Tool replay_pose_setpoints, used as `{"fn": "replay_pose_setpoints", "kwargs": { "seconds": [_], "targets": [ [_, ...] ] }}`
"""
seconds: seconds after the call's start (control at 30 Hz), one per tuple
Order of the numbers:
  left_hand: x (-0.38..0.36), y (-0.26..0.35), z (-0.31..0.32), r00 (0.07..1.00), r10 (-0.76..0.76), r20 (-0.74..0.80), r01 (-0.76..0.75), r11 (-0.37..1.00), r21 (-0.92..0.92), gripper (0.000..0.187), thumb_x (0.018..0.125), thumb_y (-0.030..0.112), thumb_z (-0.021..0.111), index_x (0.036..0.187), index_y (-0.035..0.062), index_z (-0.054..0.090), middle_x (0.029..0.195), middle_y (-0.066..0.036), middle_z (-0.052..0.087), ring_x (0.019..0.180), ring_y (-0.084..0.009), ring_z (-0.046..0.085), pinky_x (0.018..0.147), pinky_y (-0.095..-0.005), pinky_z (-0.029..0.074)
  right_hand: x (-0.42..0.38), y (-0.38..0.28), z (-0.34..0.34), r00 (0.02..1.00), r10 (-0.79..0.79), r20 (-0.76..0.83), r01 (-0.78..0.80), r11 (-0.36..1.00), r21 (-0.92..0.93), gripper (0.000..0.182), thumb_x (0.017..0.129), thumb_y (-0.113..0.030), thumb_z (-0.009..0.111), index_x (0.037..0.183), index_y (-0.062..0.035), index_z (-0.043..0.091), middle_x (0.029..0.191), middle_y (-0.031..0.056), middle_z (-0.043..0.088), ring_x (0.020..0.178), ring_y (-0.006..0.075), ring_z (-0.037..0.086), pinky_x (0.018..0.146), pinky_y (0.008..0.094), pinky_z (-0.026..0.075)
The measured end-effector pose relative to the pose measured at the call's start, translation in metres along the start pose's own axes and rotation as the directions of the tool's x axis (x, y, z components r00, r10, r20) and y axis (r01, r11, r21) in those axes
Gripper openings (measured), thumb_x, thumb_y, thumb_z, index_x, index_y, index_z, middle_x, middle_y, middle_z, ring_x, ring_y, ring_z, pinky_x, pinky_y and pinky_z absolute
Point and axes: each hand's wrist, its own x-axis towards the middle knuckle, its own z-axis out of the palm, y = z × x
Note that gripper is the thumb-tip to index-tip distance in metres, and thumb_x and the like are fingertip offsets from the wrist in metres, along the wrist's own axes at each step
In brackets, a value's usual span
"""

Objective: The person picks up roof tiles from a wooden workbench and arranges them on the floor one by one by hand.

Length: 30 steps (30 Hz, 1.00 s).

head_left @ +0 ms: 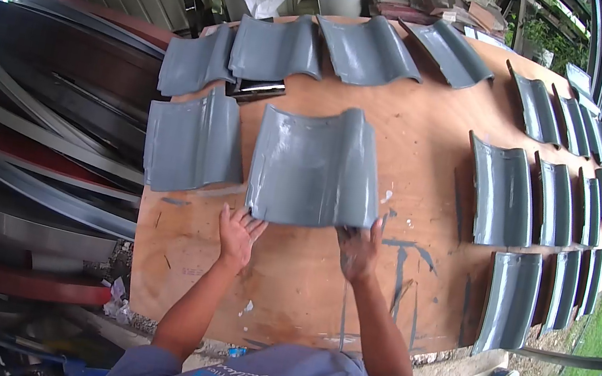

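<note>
Grey glossy curved roof tile (317, 167) lies in the middle of the brown plywood table (423, 137), with its near edge just in front of the person. Both hands are at this near edge. The left hand (237, 235) is flat and spread, fingers open, its fingertips touching the near left corner of the tile; it does not grasp anything. The right hand (357, 250) is at the near right corner, with the thumb going up along the side of the tile; its fingers seem to be bent under or against the edge, but whether they really grip the tile I cannot tell.

Just beside the tile on the left lies a second grey curved tile (194, 141), apart from it by a narrow gap. Behind them a row of three similar grey tiles (277, 47) lies along the far side of the table. On the right side many narrow grey tiles (556, 201) stand in rows, well apart from the hands. Left of the table there is a pile of long dark metal strips (42, 102). The table has dark paint marks (401, 258) near the right hand.
</note>
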Motion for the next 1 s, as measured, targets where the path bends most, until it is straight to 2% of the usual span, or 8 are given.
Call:
{"fn": "replay_pose_setpoints", "kwargs": {
  "seconds": [0.13,0.2,0.33,0.5,0.6,0.77,0.87,1.0],
  "targets": [
    [0.038,0.002,-0.003,1.0,0.001,-0.022,-0.004,0.993,-0.116,0.09,0.089,0.07,0.044,0.136,-0.0072,0.04,0.138,-0.022,0.046,0.129,-0.0362,0.044,0.115,-0.0469,0.03,0.05,-0.009,0.008,0.984,0.161,0.081,-0.159,0.987,-0.026,0.104,0.09,-0.074,0.039,0.151,0.0061,0.014,0.156,0.0213,0.023,0.141,0.0328,0.03,0.119,0.0412,0.021],
    [0.052,0.007,-0.003,0.998,-0.002,-0.066,-0.007,0.991,-0.131,0.095,0.09,0.069,0.044,0.146,-0.0058,0.027,0.149,-0.021,0.034,0.141,-0.0355,0.03,0.118,-0.0454,0.024,0.073,-0.001,0.005,0.979,0.188,0.082,-0.182,0.981,-0.072,0.109,0.087,-0.078,0.037,0.151,0.0066,0.012,0.156,0.0216,0.022,0.142,0.0342,0.029,0.119,0.0409,0.02],
    [0.074,0.011,-0.014,0.995,-0.049,-0.086,0.035,0.986,-0.161,0.092,0.091,0.066,0.046,0.15,-0.0009,0.023,0.155,-0.016,0.026,0.144,-0.0345,0.023,0.119,-0.0445,0.021,0.098,0.016,0.001,0.966,0.257,0.017,-0.257,0.966,-0.024,0.109,0.087,-0.08,0.036,0.153,0.0038,0.012,0.157,0.0215,0.02,0.142,0.0358,0.029,0.118,0.0397,0.021],
    [0.036,-0.02,-0.021,0.937,0.165,-0.307,-0.169,0.986,0.014,0.083,0.093,0.057,0.049,0.155,0.0112,0.018,0.16,-0.01,0.018,0.147,-0.0307,0.019,0.119,-0.0442,0.013,0.108,0.041,-0.029,0.971,0.238,-0.036,-0.239,0.97,-0.044,0.107,0.085,-0.079,0.04,0.152,0.001,0.018,0.155,0.0199,0.027,0.141,0.0334,0.032,0.117,0.041,0.022],
    [-0.017,-0.041,-0.017,0.949,0.102,-0.299,-0.089,0.994,0.056,0.08,0.094,0.057,0.046,0.154,0.0108,0.021,0.159,-0.011,0.02,0.145,-0.0308,0.024,0.119,-0.0443,0.016,0.077,0.024,-0.032,0.93,0.356,-0.088,-0.344,0.93,0.133,0.104,0.086,-0.077,0.044,0.152,0.0011,0.022,0.153,0.0186,0.034,0.14,0.0305,0.035,0.116,0.0429,0.025],
    [-0.072,-0.068,-0.016,0.959,-0.238,-0.153,0.247,0.968,0.044,0.08,0.094,0.061,0.042,0.151,0.0068,0.027,0.151,-0.015,0.035,0.135,-0.0319,0.038,0.113,-0.0433,0.03,-0.036,-0.027,-0.056,0.935,0.329,-0.13,-0.321,0.944,0.079,0.098,0.09,-0.071,0.042,0.153,-0.0003,0.017,0.154,0.0231,0.03,0.14,0.0329,0.035,0.117,0.0443,0.023],
    [-0.068,-0.089,0.02,0.937,-0.331,0.113,0.324,0.943,0.071,0.08,0.094,0.061,0.042,0.15,0.0054,0.028,0.147,-0.016,0.04,0.128,-0.0316,0.042,0.111,-0.0429,0.032,-0.112,-0.068,-0.084,0.953,0.243,-0.178,-0.21,0.96,0.185,0.096,0.091,-0.07,0.04,0.153,-0.0001,0.015,0.153,0.0244,0.031,0.139,0.0353,0.035,0.117,0.0455,0.025],
    [-0.047,-0.133,0.116,0.858,-0.435,0.273,0.398,0.899,0.181,0.081,0.094,0.063,0.043,0.15,0.0052,0.027,0.144,-0.017,0.041,0.125,-0.0314,0.044,0.11,-0.0433,0.034,-0.187,-0.131,-0.107,0.97,0.034,-0.242,0.034,0.962,0.272,0.088,0.095,-0.066,0.037,0.15,0.0011,0.024,0.146,0.0254,0.039,0.134,0.0369,0.041,0.115,0.0463,0.027]
  ]
}}
